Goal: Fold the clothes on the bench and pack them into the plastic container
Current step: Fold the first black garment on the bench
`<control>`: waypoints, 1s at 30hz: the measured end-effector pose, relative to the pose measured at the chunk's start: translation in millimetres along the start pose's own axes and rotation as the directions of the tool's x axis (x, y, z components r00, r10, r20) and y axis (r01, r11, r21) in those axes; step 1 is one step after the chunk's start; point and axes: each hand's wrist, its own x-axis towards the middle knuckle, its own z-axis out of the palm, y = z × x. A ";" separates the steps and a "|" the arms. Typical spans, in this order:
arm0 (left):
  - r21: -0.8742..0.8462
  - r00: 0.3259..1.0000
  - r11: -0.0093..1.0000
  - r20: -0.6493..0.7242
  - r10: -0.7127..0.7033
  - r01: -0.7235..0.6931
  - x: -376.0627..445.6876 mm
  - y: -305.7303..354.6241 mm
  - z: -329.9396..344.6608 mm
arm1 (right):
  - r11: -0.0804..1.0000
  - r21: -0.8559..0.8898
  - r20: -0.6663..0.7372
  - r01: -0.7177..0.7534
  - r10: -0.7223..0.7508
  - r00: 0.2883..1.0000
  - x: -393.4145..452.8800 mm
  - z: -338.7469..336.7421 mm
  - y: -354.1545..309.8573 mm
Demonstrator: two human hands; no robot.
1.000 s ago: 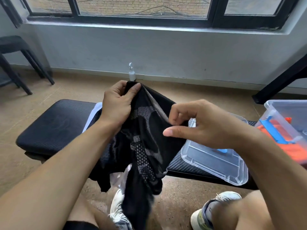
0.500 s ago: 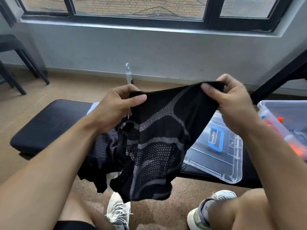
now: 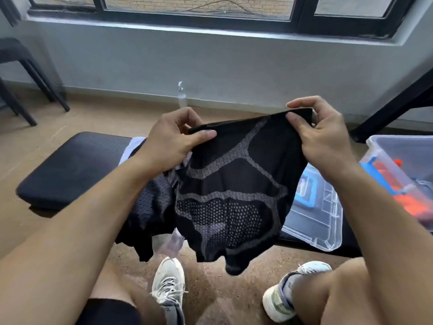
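Your left hand [image 3: 172, 139] and right hand [image 3: 325, 139] each pinch one end of the top edge of a black patterned garment [image 3: 232, 191], thumb over fingers, so the cloth stretches between them and hangs below, above the padded surface [image 3: 68, 165]. Under your left wrist a black mesh garment [image 3: 152, 207] lies heaped on that surface. Below your right hand rests a clear lid [image 3: 321, 219]; the plastic container [image 3: 403, 165] sits just outside your right forearm.

A black padded bench [image 3: 70, 160] carries dark mesh clothes [image 3: 152, 202] and a clear plastic lid [image 3: 325, 221].
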 end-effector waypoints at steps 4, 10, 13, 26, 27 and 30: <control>-0.027 0.998 0.998 0.042 -0.052 0.053 -2.5 -1.2 0.6 | 0.996 -0.069 0.096 0.048 -0.041 0.995 0.0 0.7 0.2; -0.153 0.991 0.979 0.042 -0.129 0.134 -7.4 0.6 17.1 | 0.844 -0.478 0.282 0.242 -0.113 0.953 -14.6 19.8 -8.3; -0.147 0.983 0.978 0.133 -0.128 0.147 -7.8 -0.6 23.4 | 0.905 -0.370 0.400 0.210 -0.049 0.915 -31.2 45.9 -12.3; -0.202 0.962 0.959 0.228 -0.154 0.201 -12.0 -0.5 16.8 | 0.962 -0.224 0.338 0.158 -0.075 0.938 -32.8 64.0 -5.5; -0.209 0.965 0.957 0.213 -0.155 0.200 -10.7 -1.6 16.5 | 0.960 -0.224 0.325 0.170 -0.090 0.941 -32.0 63.7 -4.8; -0.186 0.978 0.964 0.120 -0.169 0.189 -4.8 -7.1 15.2 | 0.955 -0.223 0.355 0.196 -0.108 0.929 -29.1 59.9 -2.5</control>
